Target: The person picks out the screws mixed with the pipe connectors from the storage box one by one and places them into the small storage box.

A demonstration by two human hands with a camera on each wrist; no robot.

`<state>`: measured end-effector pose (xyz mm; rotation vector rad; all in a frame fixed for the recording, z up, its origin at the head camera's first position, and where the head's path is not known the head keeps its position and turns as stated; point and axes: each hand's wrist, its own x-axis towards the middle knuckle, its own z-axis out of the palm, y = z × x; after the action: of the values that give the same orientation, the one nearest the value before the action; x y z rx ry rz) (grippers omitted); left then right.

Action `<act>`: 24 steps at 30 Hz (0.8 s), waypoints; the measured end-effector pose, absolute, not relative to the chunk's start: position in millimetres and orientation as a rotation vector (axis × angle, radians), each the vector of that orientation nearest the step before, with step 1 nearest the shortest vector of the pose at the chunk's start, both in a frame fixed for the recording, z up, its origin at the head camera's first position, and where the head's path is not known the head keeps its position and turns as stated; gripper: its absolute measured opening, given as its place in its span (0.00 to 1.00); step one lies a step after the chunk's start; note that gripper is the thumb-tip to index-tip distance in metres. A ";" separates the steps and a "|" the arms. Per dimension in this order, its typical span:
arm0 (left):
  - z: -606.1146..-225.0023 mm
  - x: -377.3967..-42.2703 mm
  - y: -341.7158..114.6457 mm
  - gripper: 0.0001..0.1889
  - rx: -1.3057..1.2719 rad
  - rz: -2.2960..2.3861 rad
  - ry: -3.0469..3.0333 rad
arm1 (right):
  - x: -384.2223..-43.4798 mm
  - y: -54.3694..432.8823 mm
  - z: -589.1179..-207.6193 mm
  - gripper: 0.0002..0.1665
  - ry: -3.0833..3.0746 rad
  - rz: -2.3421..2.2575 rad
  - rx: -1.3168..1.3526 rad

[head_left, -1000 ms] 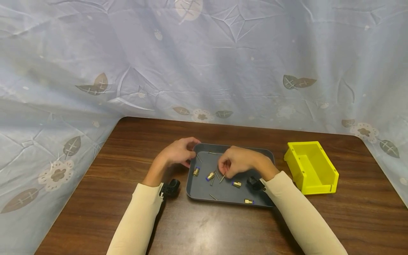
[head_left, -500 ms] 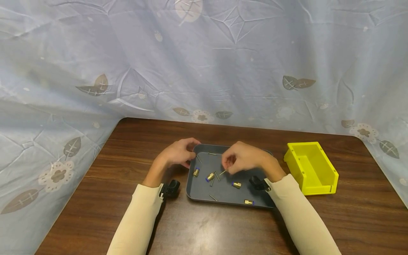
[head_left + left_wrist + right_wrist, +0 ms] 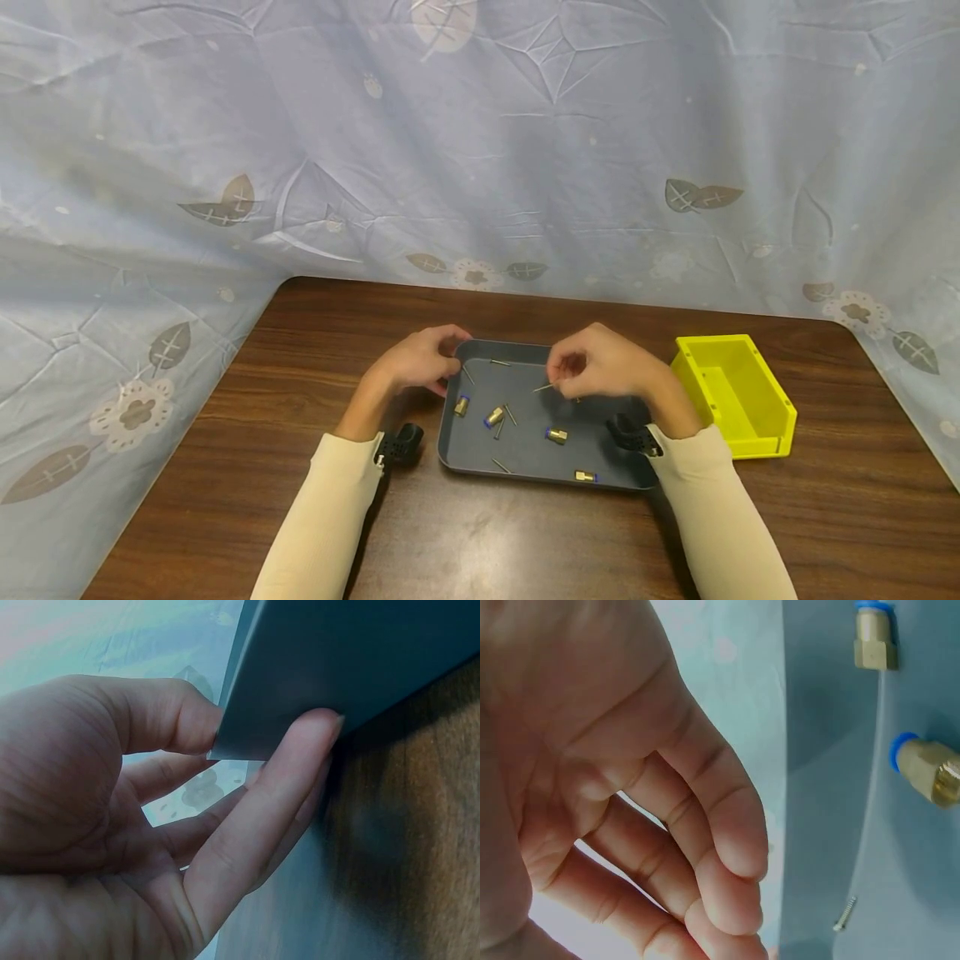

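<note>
My left hand [image 3: 420,360] holds the left edge of a grey tray [image 3: 480,450]; in the left wrist view the thumb and fingers pinch the tray wall [image 3: 300,675]. Over the tray, my right hand [image 3: 603,364] pinches a thin screw [image 3: 543,387] that points out to the left. Its fingertips hide the screw's other end. In the right wrist view, the curled fingers [image 3: 739,832] show, but the held screw does not. Several brass push-in fittings with blue collars [image 3: 494,417] lie in the tray. Several loose screws [image 3: 502,465] are scattered among them.
A yellow open bin [image 3: 731,400] stands on the wooden table [image 3: 375,517], right of the tray and just beyond my right wrist. Behind the table hangs a patterned curtain [image 3: 480,167].
My right hand has lifted the screw from the tray and moved right and away from me with it. My left hand has stayed on the tray's edge.
</note>
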<state>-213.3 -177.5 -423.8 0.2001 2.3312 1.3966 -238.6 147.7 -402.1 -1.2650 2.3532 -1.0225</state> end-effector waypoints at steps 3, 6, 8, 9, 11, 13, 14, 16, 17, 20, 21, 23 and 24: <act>-424.3 -213.4 -177.2 0.28 0.200 1.396 2.331 | -236.7 155.6 -401.6 0.11 2.386 -1.062 -1.270; -425.5 -213.7 -177.0 0.28 0.202 1.398 2.329 | -235.3 162.7 -400.2 0.11 2.431 -1.085 -1.271; -426.0 -213.7 -177.2 0.28 0.199 1.400 2.326 | -234.6 167.6 -398.6 0.11 2.458 -1.093 -1.263; -426.1 -213.6 -177.2 0.28 0.200 1.399 2.325 | -234.2 170.1 -397.4 0.12 2.469 -1.099 -1.255; -425.9 -213.4 -177.1 0.28 0.198 1.400 2.323 | -233.4 175.4 -395.2 0.12 2.485 -1.116 -1.229; -425.5 -213.3 -177.3 0.28 0.199 1.400 2.322 | -232.8 180.9 -393.3 0.13 2.494 -1.138 -1.200; -425.4 -213.2 -177.3 0.28 0.198 1.401 2.320 | -232.5 183.5 -392.2 0.12 2.499 -1.152 -1.188; -424.8 -213.0 -177.2 0.28 0.194 1.402 2.320 | -231.9 188.9 -390.0 0.11 2.508 -1.177 -1.163; -424.5 -212.9 -177.1 0.28 0.194 1.401 2.320 | -231.6 191.5 -388.8 0.11 2.514 -1.189 -1.158; -423.7 -212.7 -177.1 0.28 0.195 1.401 2.320 | -231.1 200.3 -385.2 0.10 2.546 -1.199 -1.133; -423.5 -212.8 -177.2 0.28 0.199 1.402 2.320 | -231.1 203.6 -384.4 0.10 2.559 -1.195 -1.119; -423.4 -213.0 -177.5 0.28 0.207 1.405 2.317 | -231.7 210.8 -383.1 0.10 2.587 -1.181 -1.095; -423.4 -213.0 -177.8 0.28 0.210 1.409 2.315 | -231.5 214.2 -382.2 0.10 2.598 -1.176 -1.072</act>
<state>-213.0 -177.8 -423.4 0.2102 2.3145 1.4089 -231.5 214.2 -382.2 -1.0721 2.5978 -1.1759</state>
